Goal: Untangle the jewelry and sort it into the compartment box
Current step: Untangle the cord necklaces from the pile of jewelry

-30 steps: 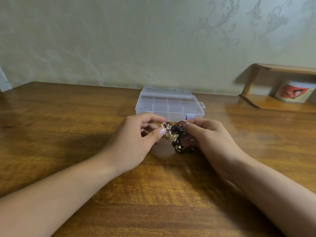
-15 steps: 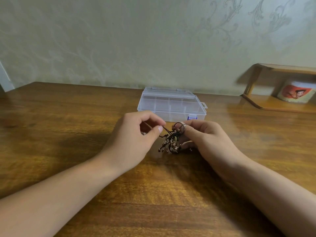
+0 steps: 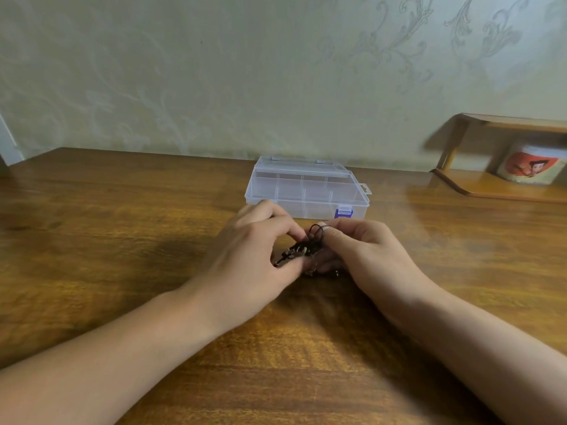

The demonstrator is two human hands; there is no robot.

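Between my hands, just above the wooden table [image 3: 122, 240], hangs the jewelry tangle [image 3: 302, 250]; my left hand [image 3: 248, 256] pinches its left side; my right hand [image 3: 365, 250] pinches a black cord loop. Just beyond sits the closed clear compartment box [image 3: 306, 187].

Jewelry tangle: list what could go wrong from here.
1. Both the left hand and right hand pinch the jewelry and seem to work it apart; a hard pull could tighten the black cord's knot or snap a fine piece.
2. The box looks closed, its purple latch down, so freed pieces may sit loose on the table and possibly re-tangle.
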